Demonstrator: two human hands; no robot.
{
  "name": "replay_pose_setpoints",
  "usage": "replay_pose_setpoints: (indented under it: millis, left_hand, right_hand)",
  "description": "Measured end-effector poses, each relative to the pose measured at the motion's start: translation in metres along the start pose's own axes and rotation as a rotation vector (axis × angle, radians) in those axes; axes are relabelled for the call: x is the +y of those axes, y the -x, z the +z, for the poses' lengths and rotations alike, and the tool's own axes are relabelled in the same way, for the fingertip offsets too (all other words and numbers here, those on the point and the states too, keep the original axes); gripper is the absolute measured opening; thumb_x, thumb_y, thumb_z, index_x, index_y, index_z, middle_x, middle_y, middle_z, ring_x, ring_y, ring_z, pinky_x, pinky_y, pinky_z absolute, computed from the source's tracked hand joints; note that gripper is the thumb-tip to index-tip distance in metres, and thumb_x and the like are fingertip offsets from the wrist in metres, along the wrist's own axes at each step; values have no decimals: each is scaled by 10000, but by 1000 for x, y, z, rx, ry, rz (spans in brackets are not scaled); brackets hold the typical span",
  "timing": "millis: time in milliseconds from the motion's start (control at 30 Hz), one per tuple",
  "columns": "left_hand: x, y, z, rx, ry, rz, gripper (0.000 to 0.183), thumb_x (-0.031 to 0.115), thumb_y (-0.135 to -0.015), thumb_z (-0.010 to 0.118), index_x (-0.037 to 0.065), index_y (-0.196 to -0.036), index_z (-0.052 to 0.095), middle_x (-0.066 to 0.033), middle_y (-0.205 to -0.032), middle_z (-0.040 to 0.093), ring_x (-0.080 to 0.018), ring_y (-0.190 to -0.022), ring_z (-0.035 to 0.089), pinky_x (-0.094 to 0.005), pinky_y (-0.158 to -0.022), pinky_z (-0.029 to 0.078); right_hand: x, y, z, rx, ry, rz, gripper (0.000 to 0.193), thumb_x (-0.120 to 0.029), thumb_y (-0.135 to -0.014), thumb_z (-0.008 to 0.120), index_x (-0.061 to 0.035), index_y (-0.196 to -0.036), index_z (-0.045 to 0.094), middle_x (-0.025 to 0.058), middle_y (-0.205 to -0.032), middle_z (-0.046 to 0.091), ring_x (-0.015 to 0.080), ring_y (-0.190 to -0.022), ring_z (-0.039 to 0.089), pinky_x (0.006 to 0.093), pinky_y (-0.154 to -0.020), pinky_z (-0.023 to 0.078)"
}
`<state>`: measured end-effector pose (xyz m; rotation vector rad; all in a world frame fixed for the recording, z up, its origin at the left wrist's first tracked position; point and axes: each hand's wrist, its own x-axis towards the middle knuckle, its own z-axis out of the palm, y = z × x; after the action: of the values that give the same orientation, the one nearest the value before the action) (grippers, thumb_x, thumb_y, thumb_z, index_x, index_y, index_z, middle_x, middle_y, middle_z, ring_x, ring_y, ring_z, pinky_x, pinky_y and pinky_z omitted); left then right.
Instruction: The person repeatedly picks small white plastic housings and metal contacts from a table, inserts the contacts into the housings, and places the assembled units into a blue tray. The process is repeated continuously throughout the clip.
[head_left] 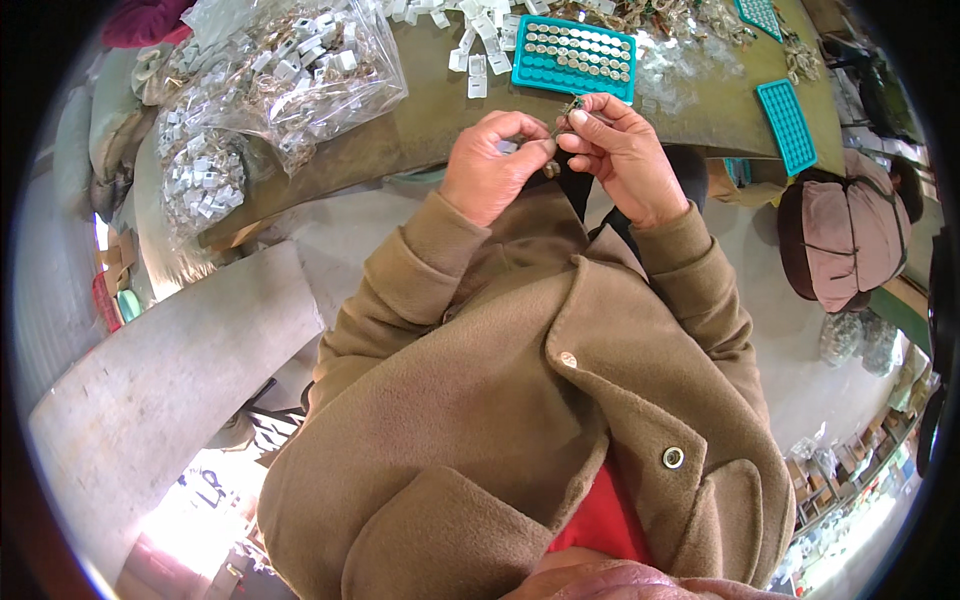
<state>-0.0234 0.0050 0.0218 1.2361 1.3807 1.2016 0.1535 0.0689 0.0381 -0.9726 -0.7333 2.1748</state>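
Note:
Both hands are raised close together over the near edge of the table, just below a teal tray (516, 66) that holds rows of round silver pieces. My left hand (490, 168) is closed, thumb and forefinger pinching one end of a thin strand-like piece (551, 168) with small brownish parts. The thumb and forefinger of my right hand (630, 158) pinch the same piece higher up, where a small dark green part shows. The fingers hide most of it, so its exact kind cannot be made out.
White plastic tags (477, 75) lie heaped beyond the tray's left. A clear bag (365, 80) of tagged strands fills the table's left side. Another teal tray (765, 100) sits at the right edge. A pink-grey bundle (845, 240) stands right of the table; a pale board (180, 350) extends left.

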Motion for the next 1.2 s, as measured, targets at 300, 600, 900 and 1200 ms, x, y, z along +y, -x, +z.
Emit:
replay_pose_setpoints:
  millis: [300,600,900,1200]
  left_hand:
    - [-13,-30,-45,341,-798,51,271,309,-843,732,47,-886,677,-84,-834,666,-204,-738,635,-329,-658,492]
    - [-12,-31,-45,313,-198,-168,166,176,-885,664,27,-956,641,-64,-833,687,-69,-572,513,-244,-481,418]
    - [25,-15,-40,-11,325,-445,89,150,-918,621,71,-950,644,39,-753,569,-21,-606,474,-162,-482,342]
    - [31,-11,-22,45,645,-354,192,183,-951,598,36,-1071,622,-36,-980,658,-99,-848,645,-202,-610,527]
  right_hand:
    - [16,-10,10,-103,140,-169,50,-79,-934,615,-67,-925,568,-14,-742,556,58,-600,521,208,-531,428]
    - [10,-14,15,34,493,-413,82,-69,-894,661,-18,-937,614,-53,-782,571,19,-719,509,182,-626,427]
    - [-11,-18,18,-126,573,-533,125,-95,-876,689,3,-936,641,-30,-800,604,39,-747,522,204,-672,448]
    - [10,-4,22,-63,432,-459,90,-96,-901,675,-26,-941,635,-32,-815,575,28,-745,488,199,-669,415]
